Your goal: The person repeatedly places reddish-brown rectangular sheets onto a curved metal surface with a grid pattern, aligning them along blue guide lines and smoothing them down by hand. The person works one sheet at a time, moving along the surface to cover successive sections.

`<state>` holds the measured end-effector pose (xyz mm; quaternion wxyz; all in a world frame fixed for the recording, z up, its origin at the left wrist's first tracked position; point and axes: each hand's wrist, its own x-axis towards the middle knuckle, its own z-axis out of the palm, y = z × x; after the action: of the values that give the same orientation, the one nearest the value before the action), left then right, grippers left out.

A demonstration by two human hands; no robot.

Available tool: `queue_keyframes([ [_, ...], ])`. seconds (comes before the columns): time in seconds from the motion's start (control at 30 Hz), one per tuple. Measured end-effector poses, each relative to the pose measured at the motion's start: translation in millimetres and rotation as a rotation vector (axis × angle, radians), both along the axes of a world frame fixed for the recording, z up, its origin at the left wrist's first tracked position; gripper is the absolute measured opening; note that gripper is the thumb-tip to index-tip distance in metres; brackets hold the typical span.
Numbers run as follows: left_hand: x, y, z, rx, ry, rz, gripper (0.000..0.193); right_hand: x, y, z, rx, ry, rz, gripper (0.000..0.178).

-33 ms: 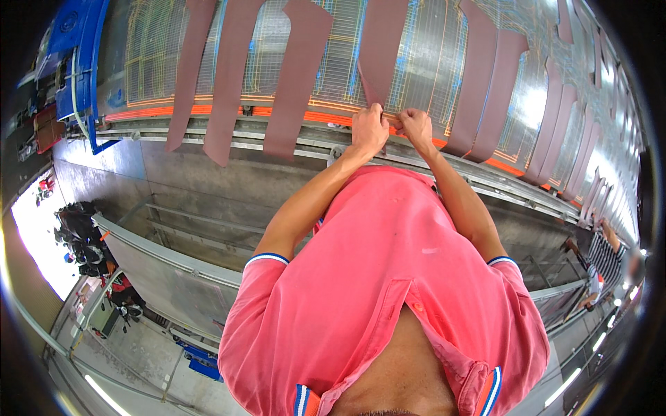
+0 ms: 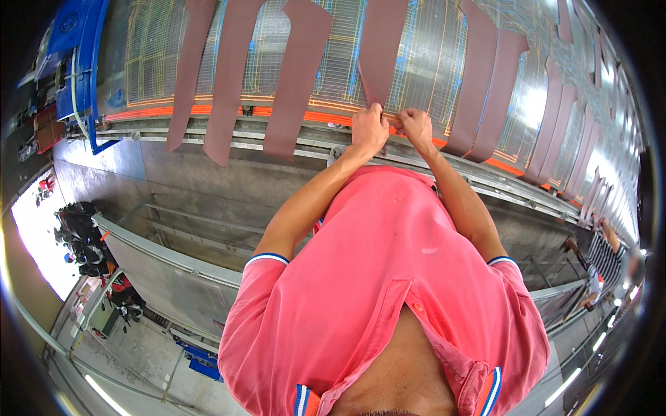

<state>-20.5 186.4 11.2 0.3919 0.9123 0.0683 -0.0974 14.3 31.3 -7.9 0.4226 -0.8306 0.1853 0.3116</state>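
Observation:
My left hand and my right hand are close together at the table's near edge, fingers closed in a pinch. Between them they grip the near end of a brown fabric piece, which runs away from me across the table. Its left edge is folded over just beyond my left hand. My fingers hide the held end itself. To the left lie more brown cut pieces, their near ends hanging over the edge. Two overlapping brown pieces lie to the right of my right hand.
The long table bears a grid of coloured lines and an orange strip along its metal edge rail. A blue machine frame stands at the far left. Behind me is a rack. A person in stripes works at the right.

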Motion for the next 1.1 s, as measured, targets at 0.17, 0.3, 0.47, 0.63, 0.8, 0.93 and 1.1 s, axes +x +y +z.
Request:
queue_keyframes([
  [0.17, 0.2, 1.0, 0.5, -0.013, 0.010, -0.003, 0.013, 0.4, 0.7, 1.1, 0.013, 0.009, -0.012, 0.028],
  [0.3, 0.0, 1.0, 0.3, -0.011, -0.007, 0.004, 0.012, 1.3, 1.6, 4.5, 0.016, 0.005, -0.007, 0.027],
  [0.47, -0.9, 2.1, 0.6, -0.023, -0.023, 0.006, 0.012, 1.3, 2.1, 7.4, 0.030, -0.002, -0.021, 0.027],
  [0.63, -0.9, 0.9, -0.6, -0.021, -0.034, 0.007, 0.012, 2.0, 0.0, 2.7, -0.003, 0.000, 0.024, 0.026],
  [0.8, -0.4, 1.1, 0.2, -0.011, -0.025, 0.004, 0.012, 2.5, 2.1, 5.7, -0.012, 0.002, 0.012, 0.027],
  [0.93, 1.4, 0.8, 4.9, 0.000, -0.033, -0.048, 0.012, 1.9, 0.4, 3.4, -0.009, -0.006, 0.008, 0.027],
  [1.1, 1.8, 5.9, -5.2, 0.105, -0.080, -0.234, 0.015, 3.8, 2.9, 7.6, -0.012, -0.012, 0.021, 0.028],
])
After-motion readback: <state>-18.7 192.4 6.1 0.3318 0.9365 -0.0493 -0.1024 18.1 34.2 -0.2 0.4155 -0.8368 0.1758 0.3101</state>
